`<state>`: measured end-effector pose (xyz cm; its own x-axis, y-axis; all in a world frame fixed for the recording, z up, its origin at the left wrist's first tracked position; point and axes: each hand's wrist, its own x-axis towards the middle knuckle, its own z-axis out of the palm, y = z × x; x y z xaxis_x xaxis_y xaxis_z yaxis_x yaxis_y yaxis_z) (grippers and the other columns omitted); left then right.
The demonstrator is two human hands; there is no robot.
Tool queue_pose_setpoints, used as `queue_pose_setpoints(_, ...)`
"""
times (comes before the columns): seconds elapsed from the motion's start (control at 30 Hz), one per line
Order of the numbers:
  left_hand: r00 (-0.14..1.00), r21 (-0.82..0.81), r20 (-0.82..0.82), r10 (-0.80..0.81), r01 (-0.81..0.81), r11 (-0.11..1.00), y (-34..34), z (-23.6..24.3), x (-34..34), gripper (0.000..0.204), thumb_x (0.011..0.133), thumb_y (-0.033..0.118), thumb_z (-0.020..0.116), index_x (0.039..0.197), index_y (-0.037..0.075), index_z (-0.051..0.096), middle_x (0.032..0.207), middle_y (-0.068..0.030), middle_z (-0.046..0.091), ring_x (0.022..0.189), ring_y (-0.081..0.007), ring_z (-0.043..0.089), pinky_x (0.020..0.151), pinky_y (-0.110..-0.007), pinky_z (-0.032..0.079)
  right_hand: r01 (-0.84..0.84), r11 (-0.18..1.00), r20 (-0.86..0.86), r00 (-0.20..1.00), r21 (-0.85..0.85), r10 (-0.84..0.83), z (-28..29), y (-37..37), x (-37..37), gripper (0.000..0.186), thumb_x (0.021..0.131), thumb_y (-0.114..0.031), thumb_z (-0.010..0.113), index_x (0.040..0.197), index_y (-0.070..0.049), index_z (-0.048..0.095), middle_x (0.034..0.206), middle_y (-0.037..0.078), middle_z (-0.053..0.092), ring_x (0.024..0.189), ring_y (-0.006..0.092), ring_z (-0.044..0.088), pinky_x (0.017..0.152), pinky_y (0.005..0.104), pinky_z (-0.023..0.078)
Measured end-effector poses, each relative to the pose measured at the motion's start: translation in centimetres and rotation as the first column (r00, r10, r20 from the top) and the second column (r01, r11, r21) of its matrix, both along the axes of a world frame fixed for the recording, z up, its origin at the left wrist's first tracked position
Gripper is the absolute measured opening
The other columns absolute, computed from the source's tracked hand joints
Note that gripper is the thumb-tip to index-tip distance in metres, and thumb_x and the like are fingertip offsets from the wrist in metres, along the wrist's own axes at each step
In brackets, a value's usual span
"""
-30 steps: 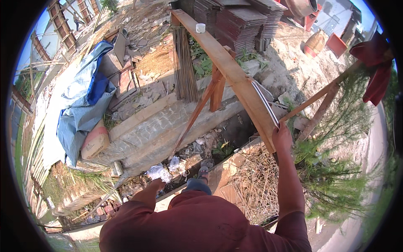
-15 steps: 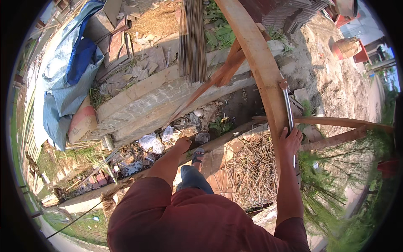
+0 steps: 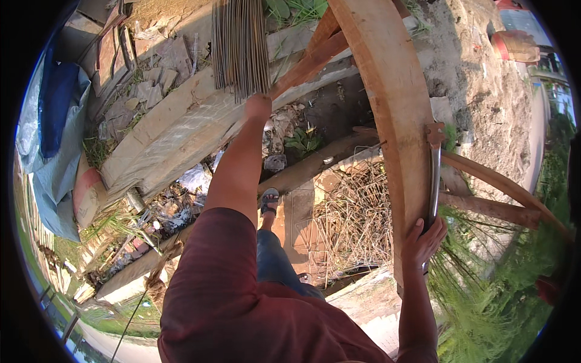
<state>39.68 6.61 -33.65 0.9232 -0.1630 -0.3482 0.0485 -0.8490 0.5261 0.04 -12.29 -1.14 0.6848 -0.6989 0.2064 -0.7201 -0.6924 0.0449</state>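
Silver bar [image 3: 435,172] edges the beam [image 3: 393,78] under the right hand [image 3: 423,243], left hand [image 3: 258,107] by rods [image 3: 239,51] across open ditch [image 3: 339,106]; grips unclear.

Our left hand [image 3: 259,107] is at the near end of the rods [image 3: 240,51], ahead of our foot [image 3: 269,202]. Right of that foot we have the wire heap [image 3: 354,224], then the plank [image 3: 396,103], the metal bar [image 3: 435,175] along its right edge, under our right hand [image 3: 425,243]. Far left, a sack [image 3: 88,190] sits beside the tarp [image 3: 57,175].
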Motion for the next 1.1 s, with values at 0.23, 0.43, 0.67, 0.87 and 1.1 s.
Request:
queue_pose_setpoints(0.23, 0.992, 0.223, -0.123, 0.009, 0.018, 0.975, -4.2, 1.2, 4.6, 0.039, 0.081, 0.038, 0.059, 0.102, 0.006, 0.066, 0.108, -0.0171, 0.065, 0.105, -0.0334, 0.061, 0.088, -0.043, 0.049, 0.058, 0.991, -0.021, 0.998, 0.122, -0.056, 0.6, 0.2, 0.5, 0.045, 0.095, -0.027, 0.045, 0.123, 0.008, 0.041, 0.119, 0.027, 0.042, 0.106, 0.0417, 0.044, 0.090, 0.0496, 0.036)
queue_pose_setpoints(0.43, 0.994, 0.298, -0.102, -0.025, 0.054, 0.953, -4.6, -2.1, 5.1, 0.029, 0.085, 0.025, 0.055, 0.106, 0.008, 0.066, 0.111, -0.0155, 0.065, 0.104, -0.0330, 0.062, 0.087, -0.043, 0.051, 0.039, 0.992, -0.032, 0.999, 0.119, -0.035, 0.3, -0.2, -0.2, 0.046, 0.095, -0.028, 0.043, 0.124, 0.008, 0.040, 0.120, 0.027, 0.041, 0.107, 0.0413, 0.043, 0.090, 0.0510, 0.035)
queue_pose_setpoints(0.67, 0.989, 0.299, -0.110, 0.095, -0.058, 0.953, -5.6, -0.5, 4.4, 0.025, 0.087, 0.024, 0.055, 0.100, 0.008, 0.070, 0.110, -0.0124, 0.067, 0.102, -0.0300, 0.064, 0.083, -0.040, 0.053, 0.005, 0.994, -0.018, 1.000, 0.112, -0.003, 0.3, -0.4, -0.3, 0.045, 0.093, -0.027, 0.044, 0.122, 0.008, 0.041, 0.118, 0.027, 0.042, 0.105, 0.0411, 0.044, 0.090, 0.0508, 0.034)
queue_pose_setpoints(0.87, 0.988, 0.284, -0.126, 0.093, -0.054, 0.957, -5.4, -1.0, 4.1, 0.025, 0.087, 0.023, 0.056, 0.102, 0.007, 0.069, 0.109, -0.0118, 0.067, 0.101, -0.0299, 0.064, 0.084, -0.040, 0.053, -0.006, 0.993, 0.003, 1.000, 0.115, 0.005, 0.8, -0.1, 0.4, 0.044, 0.091, -0.025, 0.045, 0.120, 0.008, 0.043, 0.114, 0.027, 0.044, 0.103, 0.0420, 0.044, 0.090, 0.0510, 0.034)
queue_pose_setpoints(1.1, 0.995, 0.228, -0.042, 0.093, -0.081, 0.970, -5.9, -2.1, 3.3, 0.026, 0.089, 0.021, 0.052, 0.104, 0.004, 0.066, 0.109, -0.0153, 0.066, 0.102, -0.0311, 0.063, 0.085, -0.040, 0.052, 0.019, 0.996, 0.000, 1.000, 0.087, -0.019, 0.4, 0.0, 0.0, 0.045, 0.090, -0.024, 0.046, 0.121, 0.008, 0.043, 0.114, 0.028, 0.044, 0.102, 0.0426, 0.045, 0.090, 0.0507, 0.035)
